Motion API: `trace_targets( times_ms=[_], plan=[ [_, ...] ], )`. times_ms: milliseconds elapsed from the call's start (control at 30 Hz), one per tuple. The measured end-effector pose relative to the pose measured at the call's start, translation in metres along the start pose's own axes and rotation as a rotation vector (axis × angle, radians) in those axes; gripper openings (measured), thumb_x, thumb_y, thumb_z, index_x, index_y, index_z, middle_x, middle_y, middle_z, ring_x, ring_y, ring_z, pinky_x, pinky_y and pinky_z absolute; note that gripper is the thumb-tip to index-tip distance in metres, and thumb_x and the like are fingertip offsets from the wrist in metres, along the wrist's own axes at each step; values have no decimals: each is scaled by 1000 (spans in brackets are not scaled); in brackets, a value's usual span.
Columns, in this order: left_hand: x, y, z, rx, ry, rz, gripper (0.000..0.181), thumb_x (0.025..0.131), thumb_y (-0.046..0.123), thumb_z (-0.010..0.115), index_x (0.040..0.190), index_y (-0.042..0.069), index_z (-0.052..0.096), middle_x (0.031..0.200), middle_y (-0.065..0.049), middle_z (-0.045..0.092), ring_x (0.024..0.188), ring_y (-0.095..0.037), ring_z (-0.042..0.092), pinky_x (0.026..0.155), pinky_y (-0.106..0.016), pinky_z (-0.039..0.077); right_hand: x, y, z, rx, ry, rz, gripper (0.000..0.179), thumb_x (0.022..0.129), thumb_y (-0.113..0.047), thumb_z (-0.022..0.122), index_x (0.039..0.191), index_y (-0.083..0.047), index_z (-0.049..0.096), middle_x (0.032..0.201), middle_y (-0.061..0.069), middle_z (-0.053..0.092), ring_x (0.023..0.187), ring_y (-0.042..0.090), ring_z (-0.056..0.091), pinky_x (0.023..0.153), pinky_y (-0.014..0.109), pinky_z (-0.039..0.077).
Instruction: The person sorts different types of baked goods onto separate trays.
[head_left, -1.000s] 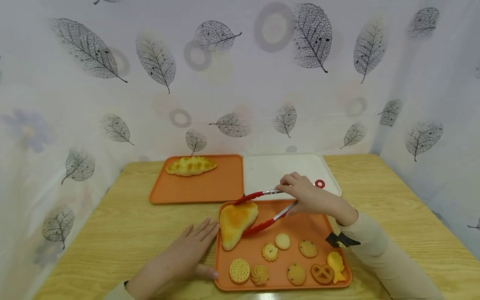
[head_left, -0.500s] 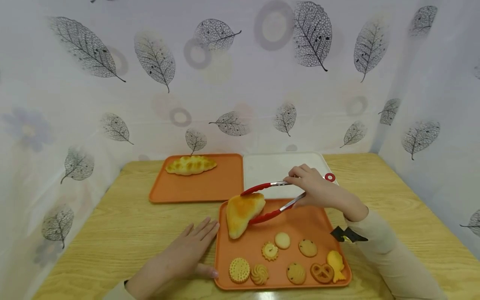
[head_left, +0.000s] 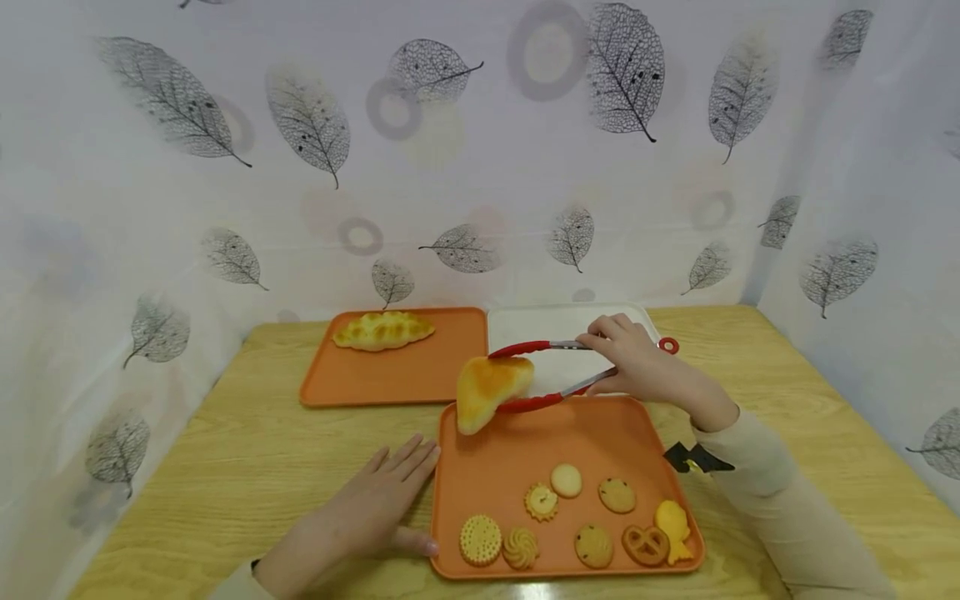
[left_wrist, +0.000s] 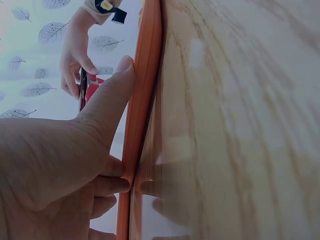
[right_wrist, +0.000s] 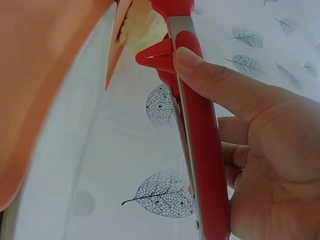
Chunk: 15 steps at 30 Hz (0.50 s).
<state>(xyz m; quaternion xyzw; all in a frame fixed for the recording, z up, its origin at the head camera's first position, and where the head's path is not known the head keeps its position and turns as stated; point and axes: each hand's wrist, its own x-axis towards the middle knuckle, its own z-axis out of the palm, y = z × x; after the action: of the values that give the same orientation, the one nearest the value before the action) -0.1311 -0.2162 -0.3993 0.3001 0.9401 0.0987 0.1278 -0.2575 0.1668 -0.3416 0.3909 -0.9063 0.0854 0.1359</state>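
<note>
Backdrop (head_left: 517,158): pale hanging cloth, printed with dark skeleton leaves and faint rings, wrapping round behind and at both sides.
Surface (head_left: 240,450): light yellow wood grain, with a small glare spot at the near edge.
Far left tray (head_left: 405,375): orange, flat, low-rimmed; bearing a long golden loaf (head_left: 384,331) near its far left corner.
White tray (head_left: 551,323): just beside the far left tray, partly covered by hand and tongs from the head view.
Near tray (head_left: 600,437): orange, in front of both; bearing small cookies, mostly along the near side.
Cookies, left part: dotted round cookie (head_left: 480,540), swirl cookie (head_left: 521,548), scalloped cookie (head_left: 541,502), plain round cookie (head_left: 566,481).
Cookies, right part: two speckled cookies (head_left: 617,495), pretzel (head_left: 646,545) just beside a fish-shaped cookie (head_left: 673,529).
Triangular bread (head_left: 483,392): between the ends of the tongs (head_left: 531,405), at the near tray's far left corner, overlapping the far rims in view; contact below, cannot tell.
Right hand (head_left: 633,358): gripping the tongs, thumb along a red handle.
Left hand (head_left: 375,504): fingers straight, touching the near tray's left rim, thumb spread toward the near corner.
</note>
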Motion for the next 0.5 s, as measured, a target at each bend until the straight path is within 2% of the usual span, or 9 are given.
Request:
trace_targets(
  times_ms=[167,300,500],
  plan=[
    [1,1,0,-10,2,3,115,74,80,52,155,4,23,162,-14,22,152,-33,15,117,-62,20,12,4,3,3,-5,19,64,70,-31,87,120,1,63,109,13,53,101,32,45,78,46,38],
    [1,0,0,-13,-8,-1,115,74,80,52,155,4,22,162,-13,21,152,-32,14,117,-62,19,30,4,7,8,-34,37,65,70,-33,86,121,0,63,110,14,52,104,32,43,79,49,39],
    [1,0,0,-8,-23,-7,115,74,80,52,155,5,21,163,-12,20,152,-31,12,118,-61,18,57,6,16,-24,-42,17,67,71,-37,85,122,1,62,109,15,51,100,31,44,78,49,41]
  ],
)
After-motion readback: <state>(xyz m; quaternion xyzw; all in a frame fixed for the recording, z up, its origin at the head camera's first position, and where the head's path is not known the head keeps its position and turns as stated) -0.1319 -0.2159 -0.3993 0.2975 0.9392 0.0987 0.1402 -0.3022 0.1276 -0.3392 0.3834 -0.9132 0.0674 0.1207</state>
